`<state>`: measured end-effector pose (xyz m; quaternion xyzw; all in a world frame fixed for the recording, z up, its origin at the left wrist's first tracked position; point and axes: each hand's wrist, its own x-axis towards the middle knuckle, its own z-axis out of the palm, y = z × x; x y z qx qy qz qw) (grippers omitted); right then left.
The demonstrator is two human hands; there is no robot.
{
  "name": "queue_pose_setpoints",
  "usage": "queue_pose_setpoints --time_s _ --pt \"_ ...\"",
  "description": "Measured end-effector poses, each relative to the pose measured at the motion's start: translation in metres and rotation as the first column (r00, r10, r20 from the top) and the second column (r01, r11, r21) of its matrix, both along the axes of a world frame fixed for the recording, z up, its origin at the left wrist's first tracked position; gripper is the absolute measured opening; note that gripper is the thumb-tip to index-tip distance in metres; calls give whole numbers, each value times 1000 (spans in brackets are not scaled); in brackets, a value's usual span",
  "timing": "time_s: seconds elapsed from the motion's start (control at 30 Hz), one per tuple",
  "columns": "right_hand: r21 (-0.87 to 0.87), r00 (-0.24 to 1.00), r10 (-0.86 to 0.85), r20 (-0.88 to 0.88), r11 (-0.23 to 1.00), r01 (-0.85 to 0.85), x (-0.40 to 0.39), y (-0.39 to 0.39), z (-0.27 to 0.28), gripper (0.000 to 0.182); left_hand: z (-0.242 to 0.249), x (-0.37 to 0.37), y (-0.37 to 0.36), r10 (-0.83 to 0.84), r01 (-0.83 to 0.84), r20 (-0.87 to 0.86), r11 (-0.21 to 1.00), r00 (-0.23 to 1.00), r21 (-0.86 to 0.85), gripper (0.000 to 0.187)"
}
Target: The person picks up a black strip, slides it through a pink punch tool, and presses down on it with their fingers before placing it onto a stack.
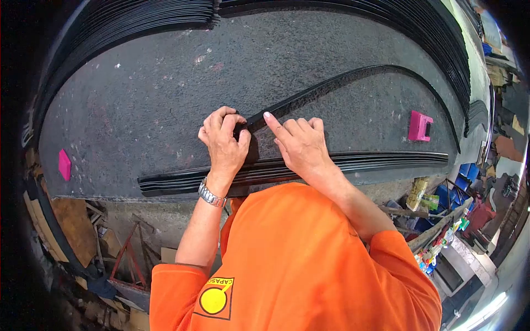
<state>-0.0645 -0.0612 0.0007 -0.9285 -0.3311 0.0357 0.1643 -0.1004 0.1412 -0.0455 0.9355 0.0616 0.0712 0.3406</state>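
Observation:
A long, curved black strip (342, 79) arcs across the dark tabletop. My left hand (225, 138) is closed around its near end, thumb and fingers bent over it, partly hiding a small dark piece there. With its index finger stretched out, my right hand (301, 143) touches the strip just beside that end. The thumb is apart from the index, and the other fingers are bent. Below both hands lies a bundle of black strips (381, 161), partly covered by my forearms.
Many black strips are stacked along the far edge, in a left stack (138, 22) and a right stack (408, 27). A pink block (419, 126) with a dark slot sits at right, and a pink piece (64, 164) at left. Clutter fills the floor beyond the table (154, 94).

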Motion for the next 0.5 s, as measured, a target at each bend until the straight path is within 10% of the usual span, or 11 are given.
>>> queue_pose_setpoints --time_s 0.5 --pt "-66 988 -127 89 989 134 26 -44 2 66 -5 0 -1 3 -3 35 1000 999 0 22"
